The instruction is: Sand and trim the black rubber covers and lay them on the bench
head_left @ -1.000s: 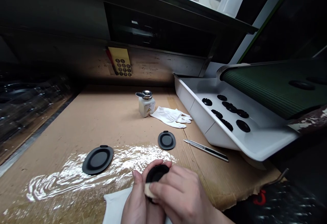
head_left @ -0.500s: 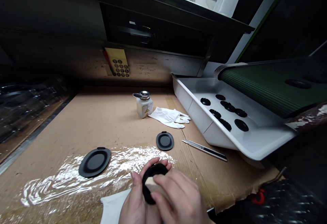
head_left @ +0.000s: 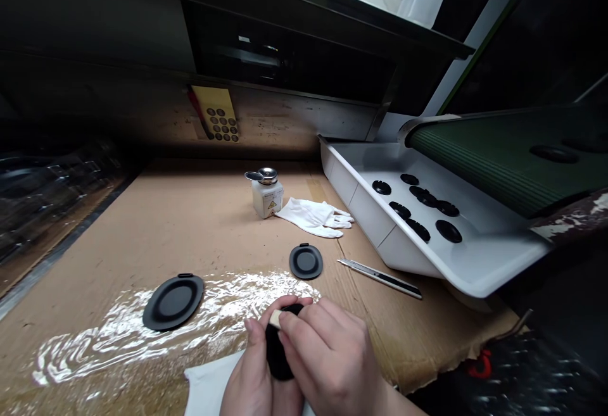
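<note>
Left grip (head_left: 249, 365) pinches a black disc (head_left: 278, 352), right grip (head_left: 332, 359) pressing a pale pad (head_left: 274, 318) against its edge.

The head-worn camera looks forward and down across a cardboard-covered bench (head_left: 109, 245), the hands (head_left: 332, 359) close below.

Looking at my feed, there's a big black oval gasket (head_left: 173, 302) on the cardboard sheet (head_left: 118, 258), right at the edge of some shiny clear plastic film (head_left: 142, 334), with a smaller black gasket (head_left: 306, 261) further up. Past that, a solvent dispenser bottle (head_left: 266, 199) stands just beside a white cotton glove (head_left: 311, 218). A snap-off utility knife (head_left: 380, 278) lies near the white plastic tray (head_left: 365, 210), which holds a bunch of round black parts (head_left: 448, 231). Behind it is a green ribbed conveyor belt (head_left: 484, 172).
</note>
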`<state>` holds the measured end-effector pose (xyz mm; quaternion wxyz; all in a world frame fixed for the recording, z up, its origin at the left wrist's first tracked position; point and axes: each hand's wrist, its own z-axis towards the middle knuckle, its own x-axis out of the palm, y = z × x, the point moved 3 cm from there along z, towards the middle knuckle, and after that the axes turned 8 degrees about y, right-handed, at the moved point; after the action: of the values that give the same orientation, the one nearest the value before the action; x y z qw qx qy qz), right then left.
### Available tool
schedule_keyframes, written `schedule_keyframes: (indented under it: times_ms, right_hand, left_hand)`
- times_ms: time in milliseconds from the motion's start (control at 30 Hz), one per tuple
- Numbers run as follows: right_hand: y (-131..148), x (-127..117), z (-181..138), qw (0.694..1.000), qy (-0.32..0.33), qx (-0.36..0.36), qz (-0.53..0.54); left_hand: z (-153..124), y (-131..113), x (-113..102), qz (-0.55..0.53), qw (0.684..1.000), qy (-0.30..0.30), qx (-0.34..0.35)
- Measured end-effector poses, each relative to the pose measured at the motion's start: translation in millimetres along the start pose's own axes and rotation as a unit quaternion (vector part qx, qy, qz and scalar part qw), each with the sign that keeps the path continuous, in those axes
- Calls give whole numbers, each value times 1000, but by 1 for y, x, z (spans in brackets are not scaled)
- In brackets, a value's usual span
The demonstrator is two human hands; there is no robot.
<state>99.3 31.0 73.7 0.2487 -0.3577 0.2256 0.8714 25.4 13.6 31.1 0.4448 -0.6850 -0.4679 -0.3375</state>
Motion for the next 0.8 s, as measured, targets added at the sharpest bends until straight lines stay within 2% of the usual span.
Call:
schedule_keyframes:
  times_ms: [133, 233, 300, 433, 533, 633, 733, 800]
  right_hand:
    - [4, 8, 12, 999, -11, 35, 34]
    - [-6, -7, 18, 986, -38, 96, 131]
    - [-15, -20, 14, 979, -44, 128, 154]
    - [-14, -20, -5, 988, 5, 85, 132]
    - [-4, -4, -16, 991, -6, 75, 113]
    - [8, 7, -19, 991, -28, 85, 102]
    - [13, 4, -19, 994, -24, 66, 89]
    - [9, -5, -19, 996, 2, 33, 81]
  left_hand:
    - [-2, 0, -7, 17, 998, -58, 19]
    - [-3, 0, -6, 2, 999, -40, 16]
    - [-3, 0, -3, -5, 1000, -19, 3]
    - [-3, -1, 0, -3, 1000, 0, -17]
    - [-3, -1, 3, 3, 1000, 13, -18]
    - [-5, -3, 4, 45, 999, 0, -14]
    - [-7, -3, 4, 75, 997, -20, -15]
    - [-6, -3, 3, 66, 998, -21, -10]
